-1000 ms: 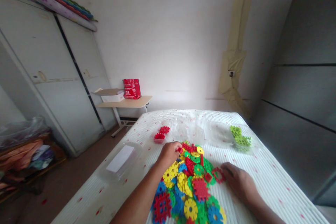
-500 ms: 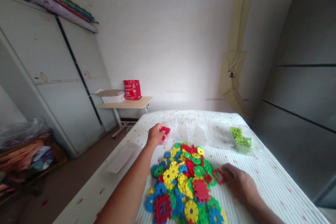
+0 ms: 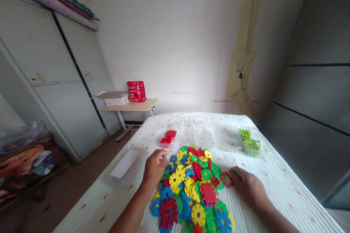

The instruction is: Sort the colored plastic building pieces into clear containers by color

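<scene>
Left hand [image 3: 155, 166] has moved back from the red pieces [image 3: 168, 137] to the pile [image 3: 197, 192] on the table [image 3: 276, 169], its fingers half curled. Right hand [image 3: 248, 188] has bent fingers at the red ring [image 3: 223, 179]; whether either hand grips something, I cannot tell.

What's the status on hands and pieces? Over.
Left hand beside multicoloured pile, nothing visible in grip. Right hand at red frame piece, contact unclear. Pile lies between hands, tub of red pieces beyond.

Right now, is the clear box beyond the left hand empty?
No: red pieces show in the clear box; how full it is, I cannot tell.
</scene>
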### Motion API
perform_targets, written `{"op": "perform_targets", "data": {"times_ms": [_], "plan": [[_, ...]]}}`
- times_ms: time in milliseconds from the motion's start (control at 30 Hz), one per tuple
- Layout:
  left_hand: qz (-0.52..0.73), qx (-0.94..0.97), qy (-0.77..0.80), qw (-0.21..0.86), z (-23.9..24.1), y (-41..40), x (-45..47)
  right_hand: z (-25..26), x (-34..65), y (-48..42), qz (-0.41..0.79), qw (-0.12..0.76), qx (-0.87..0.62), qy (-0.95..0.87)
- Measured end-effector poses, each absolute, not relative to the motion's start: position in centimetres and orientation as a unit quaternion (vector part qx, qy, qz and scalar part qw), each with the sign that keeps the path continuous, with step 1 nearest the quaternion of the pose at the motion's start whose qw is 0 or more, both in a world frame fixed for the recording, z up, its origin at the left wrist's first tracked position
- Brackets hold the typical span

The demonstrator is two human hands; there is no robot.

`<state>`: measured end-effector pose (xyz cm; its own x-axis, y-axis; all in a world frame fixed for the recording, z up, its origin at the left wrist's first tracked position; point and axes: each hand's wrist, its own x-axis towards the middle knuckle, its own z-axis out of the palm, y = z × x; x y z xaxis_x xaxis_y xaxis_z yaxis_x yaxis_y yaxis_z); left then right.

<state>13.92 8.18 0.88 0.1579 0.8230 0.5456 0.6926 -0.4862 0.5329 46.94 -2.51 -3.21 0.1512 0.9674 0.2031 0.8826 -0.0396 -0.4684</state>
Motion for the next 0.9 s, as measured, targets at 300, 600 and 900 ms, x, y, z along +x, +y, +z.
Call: {"op": "perform_targets", "data": {"times_ms": [300,600,900], "plan": [[0.458,0.676,0.568,0.103,-2.7,5.9,11.1,-2.5,45.8,-1.5,0.029,0.277,-0.659,-0.698],[0.456,0.664,0.573,0.149,-3.7,6.7,11.0,1.6,39.4,3.9,0.009,0.213,-0.682,-0.700],[0.461,0.657,0.576,0.153,-3.9,6.7,11.1,1.1,36.7,6.9,-0.003,0.079,-0.734,-0.675]]}}
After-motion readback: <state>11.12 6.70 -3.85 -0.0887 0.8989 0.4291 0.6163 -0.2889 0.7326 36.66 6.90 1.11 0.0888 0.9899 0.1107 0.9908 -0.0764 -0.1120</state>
